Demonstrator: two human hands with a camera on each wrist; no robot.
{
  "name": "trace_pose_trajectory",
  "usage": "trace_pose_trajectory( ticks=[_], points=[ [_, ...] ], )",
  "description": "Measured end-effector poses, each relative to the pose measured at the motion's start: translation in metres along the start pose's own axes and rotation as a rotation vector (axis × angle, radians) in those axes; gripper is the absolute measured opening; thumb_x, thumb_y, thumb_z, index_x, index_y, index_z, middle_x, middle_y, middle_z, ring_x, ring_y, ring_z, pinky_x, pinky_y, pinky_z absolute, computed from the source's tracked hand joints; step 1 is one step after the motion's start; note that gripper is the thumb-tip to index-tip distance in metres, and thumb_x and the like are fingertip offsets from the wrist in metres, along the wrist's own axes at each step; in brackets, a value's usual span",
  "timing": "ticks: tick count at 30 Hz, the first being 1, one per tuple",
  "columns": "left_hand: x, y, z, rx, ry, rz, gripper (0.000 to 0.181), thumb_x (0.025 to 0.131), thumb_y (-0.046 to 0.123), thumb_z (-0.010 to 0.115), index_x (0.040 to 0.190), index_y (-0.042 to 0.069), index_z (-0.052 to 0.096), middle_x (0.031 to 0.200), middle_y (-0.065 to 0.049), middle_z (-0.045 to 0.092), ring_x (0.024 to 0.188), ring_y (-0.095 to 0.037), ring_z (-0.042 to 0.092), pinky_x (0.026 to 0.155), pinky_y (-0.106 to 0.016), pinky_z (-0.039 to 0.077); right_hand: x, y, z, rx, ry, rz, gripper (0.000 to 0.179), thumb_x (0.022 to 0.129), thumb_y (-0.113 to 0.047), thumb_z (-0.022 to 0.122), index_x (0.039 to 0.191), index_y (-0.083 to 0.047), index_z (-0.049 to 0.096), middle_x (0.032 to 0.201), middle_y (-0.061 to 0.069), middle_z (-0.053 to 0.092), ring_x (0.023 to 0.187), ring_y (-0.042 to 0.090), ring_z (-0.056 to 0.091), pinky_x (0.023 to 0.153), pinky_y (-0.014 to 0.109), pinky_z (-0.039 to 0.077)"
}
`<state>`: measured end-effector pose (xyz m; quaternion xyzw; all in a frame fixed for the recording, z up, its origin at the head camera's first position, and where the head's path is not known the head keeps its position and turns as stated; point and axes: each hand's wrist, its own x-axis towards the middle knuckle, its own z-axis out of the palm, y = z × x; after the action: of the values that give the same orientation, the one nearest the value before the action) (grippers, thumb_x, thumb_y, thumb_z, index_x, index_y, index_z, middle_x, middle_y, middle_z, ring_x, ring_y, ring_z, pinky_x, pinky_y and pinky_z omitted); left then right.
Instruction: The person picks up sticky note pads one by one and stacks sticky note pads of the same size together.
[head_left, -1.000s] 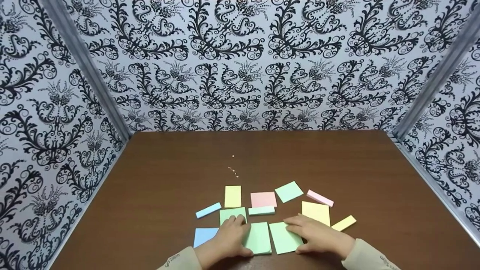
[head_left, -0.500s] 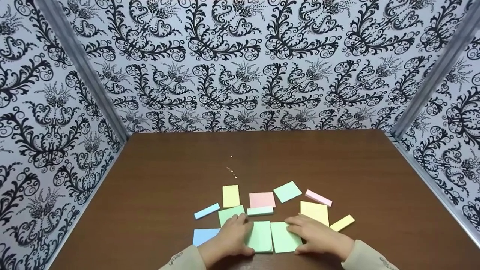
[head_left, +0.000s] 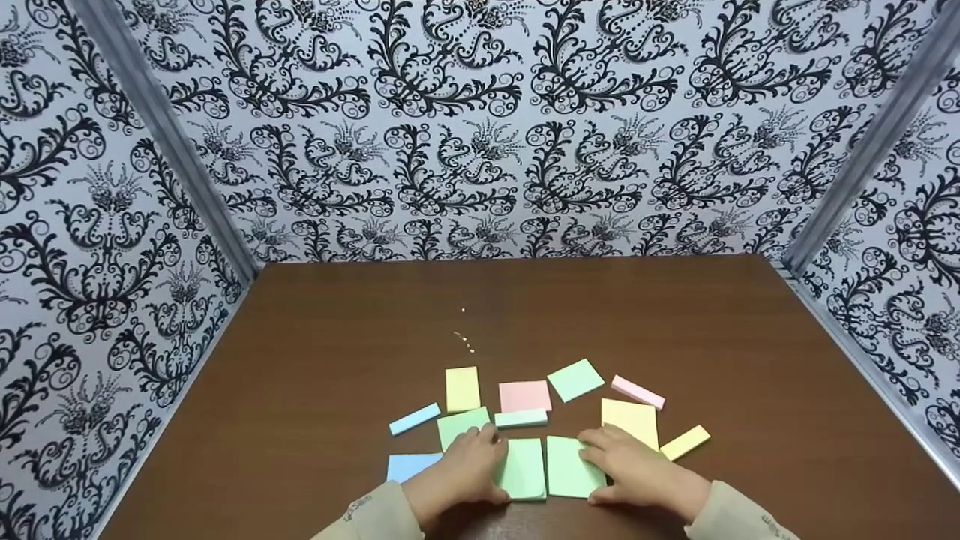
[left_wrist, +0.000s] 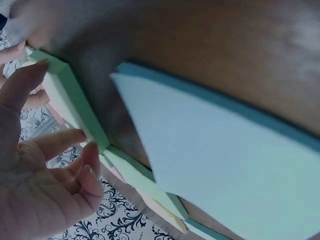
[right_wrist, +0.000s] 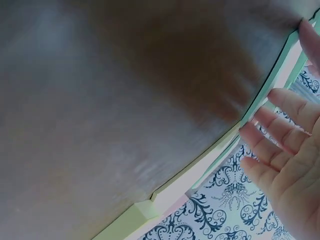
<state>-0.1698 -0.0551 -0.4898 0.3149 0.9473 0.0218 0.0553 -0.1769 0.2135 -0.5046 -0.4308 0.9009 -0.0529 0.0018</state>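
Two light green sticky note pads lie side by side near the front of the table in the head view, a narrow gap between them. My left hand (head_left: 469, 469) holds the left pad (head_left: 526, 472) by its left side, thumb at the near corner and fingers toward the far one. The right pad (head_left: 568, 469) is held the same way from its right side by my right hand (head_left: 634, 466). In the left wrist view, the left thumb (left_wrist: 30, 80) and index finger span the pad's thick edge (left_wrist: 80, 95). The right fingers (right_wrist: 285, 127) reach along the other pad.
Behind the hands lie a green pad (head_left: 461, 427), a pale green strip pad (head_left: 521, 418), a pink pad (head_left: 525, 395) and a large yellow pad (head_left: 630, 420). A blue pad (head_left: 411, 465) sits by the left wrist. Patterned walls (head_left: 465, 150) enclose the table (head_left: 337, 337).
The left pad has shifted slightly right, and the right pad has turned a little, so their facing edges run more nearly parallel. Both hands stay at their pads.
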Motion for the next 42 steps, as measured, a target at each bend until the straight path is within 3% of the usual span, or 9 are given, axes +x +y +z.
trace_pose_trajectory(
  ticks=[9,18,21,27,32,37,42],
  points=[
    [0.002,0.003,-0.005,0.081,-0.047,0.006,0.076,0.058,0.053,0.079,0.115,0.006,0.059,0.105,-0.006,0.051,0.08,-0.018,0.051,0.07,-0.028,0.045,-0.001,-0.001,0.004,0.027,0.0,0.042,0.055,0.078,-0.052,0.062,0.105,-0.003,0.063,0.112,0.011,0.052,0.101,0.026,0.048,0.087,0.043,0.037],
    [0.001,0.004,-0.003,0.085,0.023,0.012,0.074,0.053,0.053,0.081,0.108,0.007,0.061,0.097,-0.006,0.051,0.074,-0.017,0.051,0.065,-0.028,0.045,0.001,0.0,0.003,0.039,-0.001,0.017,0.046,0.073,-0.042,0.068,0.102,-0.007,0.06,0.111,0.011,0.048,0.092,0.021,0.043,0.076,0.036,0.035],
    [0.0,0.003,-0.003,0.079,0.047,0.019,0.074,0.051,0.054,0.081,0.105,0.007,0.062,0.095,-0.006,0.052,0.072,-0.017,0.05,0.063,-0.029,0.044,0.002,0.0,0.003,0.031,0.016,-0.022,0.046,0.07,-0.039,0.069,0.102,-0.007,0.059,0.109,0.01,0.048,0.09,0.02,0.042,0.073,0.034,0.034],
    [0.001,0.003,-0.002,0.075,0.025,0.008,0.077,0.052,0.056,0.079,0.109,0.006,0.062,0.098,-0.007,0.053,0.074,-0.018,0.052,0.064,-0.029,0.045,0.006,-0.003,0.002,-0.038,0.041,-0.097,0.048,0.063,-0.038,0.071,0.1,-0.009,0.059,0.104,0.008,0.048,0.087,0.02,0.043,0.071,0.032,0.033],
    [0.001,0.002,-0.002,0.092,0.034,0.003,0.079,0.052,0.057,0.078,0.11,0.007,0.061,0.098,-0.007,0.052,0.073,-0.019,0.051,0.063,-0.029,0.044,0.004,-0.004,-0.002,-0.044,-0.01,-0.078,0.051,0.064,-0.032,0.071,0.107,-0.009,0.06,0.109,0.008,0.048,0.097,0.023,0.046,0.079,0.038,0.036],
    [0.001,0.003,-0.002,0.086,0.025,-0.005,0.079,0.051,0.054,0.08,0.111,0.006,0.062,0.1,-0.007,0.053,0.076,-0.019,0.053,0.066,-0.03,0.046,0.004,-0.009,-0.006,0.018,-0.108,0.007,0.06,0.072,-0.038,0.072,0.12,-0.007,0.054,0.127,0.013,0.045,0.117,0.031,0.045,0.096,0.058,0.03],
    [0.001,0.004,-0.002,0.084,0.021,-0.007,0.077,0.051,0.053,0.08,0.11,0.007,0.062,0.1,-0.006,0.053,0.076,-0.018,0.052,0.066,-0.029,0.046,0.011,-0.014,-0.002,-0.015,-0.088,-0.068,0.072,0.077,-0.049,0.065,0.126,0.0,0.047,0.133,0.018,0.044,0.123,0.031,0.043,0.098,0.057,0.03]
  ],
)
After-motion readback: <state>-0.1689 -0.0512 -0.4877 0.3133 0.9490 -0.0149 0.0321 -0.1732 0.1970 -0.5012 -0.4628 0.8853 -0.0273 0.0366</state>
